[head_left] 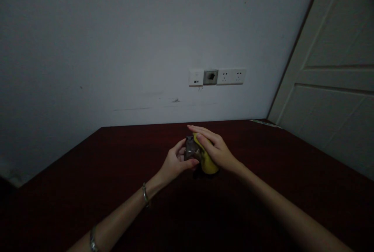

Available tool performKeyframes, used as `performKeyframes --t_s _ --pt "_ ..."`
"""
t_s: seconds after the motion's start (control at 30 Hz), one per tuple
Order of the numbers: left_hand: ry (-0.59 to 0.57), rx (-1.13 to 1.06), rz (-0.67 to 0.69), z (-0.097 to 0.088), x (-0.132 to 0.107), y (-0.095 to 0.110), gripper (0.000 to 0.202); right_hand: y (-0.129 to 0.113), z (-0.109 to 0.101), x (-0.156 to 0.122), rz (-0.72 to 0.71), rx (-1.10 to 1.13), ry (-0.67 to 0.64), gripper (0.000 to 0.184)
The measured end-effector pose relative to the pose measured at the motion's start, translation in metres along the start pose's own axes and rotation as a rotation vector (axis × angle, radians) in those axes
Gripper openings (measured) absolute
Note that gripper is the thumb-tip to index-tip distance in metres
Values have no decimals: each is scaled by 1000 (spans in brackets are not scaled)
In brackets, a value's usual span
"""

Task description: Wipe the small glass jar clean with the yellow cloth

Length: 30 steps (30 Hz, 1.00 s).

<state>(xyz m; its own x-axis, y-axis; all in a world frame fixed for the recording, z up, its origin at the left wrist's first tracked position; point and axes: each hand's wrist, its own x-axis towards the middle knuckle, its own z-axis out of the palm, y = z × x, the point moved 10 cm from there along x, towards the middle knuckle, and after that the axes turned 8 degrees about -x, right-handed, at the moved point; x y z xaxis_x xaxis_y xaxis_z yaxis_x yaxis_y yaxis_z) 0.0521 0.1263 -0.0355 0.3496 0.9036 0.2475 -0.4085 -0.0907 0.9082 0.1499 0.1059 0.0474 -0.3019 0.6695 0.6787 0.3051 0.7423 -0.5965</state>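
Okay, both hands are close together, working on one small jar [191, 147] that sits between them. It's dark, see-through and glossy, with a narrower neck at the top end, roughly upright and leaning a little.

Left hand [172, 163]: wrapped round the jar from its left side. Thumb lies across the near face, low down; the other fingers go round behind, and some of them show past the jar's left edge. So the grip is closed, jar pinched between thumb and fingers.

Right hand [219, 150]: laid over a yellow cloth [209, 164], fingers nearly straight and held together, pointing up and left past the top of the cloth. Thumb lies on the cloth's near side. The cloth is clamped under that hand and pressed up against the jar's right side; its lower end hangs out below the palm, toward the wearer.

Light is poor under the hands, so I can't tell whether the jar's base touches the dark red bench [111, 170] or is held just clear of it.

Left arm has a bracelet [145, 194] just behind the hand and a second bangle [92, 239] further back.

Beyond the hands: pale wall [131, 49], scuffed low down, with a row of sockets [230, 76] above and slightly right of them. Panelled door [330, 61] well off to the right of the right hand.
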Motion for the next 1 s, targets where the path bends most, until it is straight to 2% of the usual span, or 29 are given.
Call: performKeyframes --t_s 0.1,0.17,0.23,0.3,0.47,0.57,0.63,0.8,0.87,0.93,1.0 --pt "-45 2 1 5 0 1 83 24 4 2 200 126 6 35" --pt "-56 5 0 5 0 1 86 25 4 2 219 142 19 35" --pt "-61 3 19 4 1 1 88 13 0 3 136 80 57 33" --pt "-80 -1 49 4 1 2 87 -8 -4 1 -10 -38 70 32" --pt "-62 -4 82 6 2 4 79 -54 9 -12 -418 -328 -66 42" --pt "-7 18 101 5 0 6 71 -61 15 -17 -514 -353 -126 44" --pt "9 13 112 5 0 6 72 -58 12 -14 -474 -305 -109 41" --pt "21 -22 126 3 -2 6 84 -27 -2 3 -127 -87 12 31" --pt "29 -12 129 2 -2 8 85 -18 -5 4 -46 -40 31 31" --pt "32 -7 141 2 -3 11 83 -21 -4 4 -68 -70 11 32" --pt "28 -9 164 3 -3 14 79 -34 -1 1 -180 -157 -50 35"
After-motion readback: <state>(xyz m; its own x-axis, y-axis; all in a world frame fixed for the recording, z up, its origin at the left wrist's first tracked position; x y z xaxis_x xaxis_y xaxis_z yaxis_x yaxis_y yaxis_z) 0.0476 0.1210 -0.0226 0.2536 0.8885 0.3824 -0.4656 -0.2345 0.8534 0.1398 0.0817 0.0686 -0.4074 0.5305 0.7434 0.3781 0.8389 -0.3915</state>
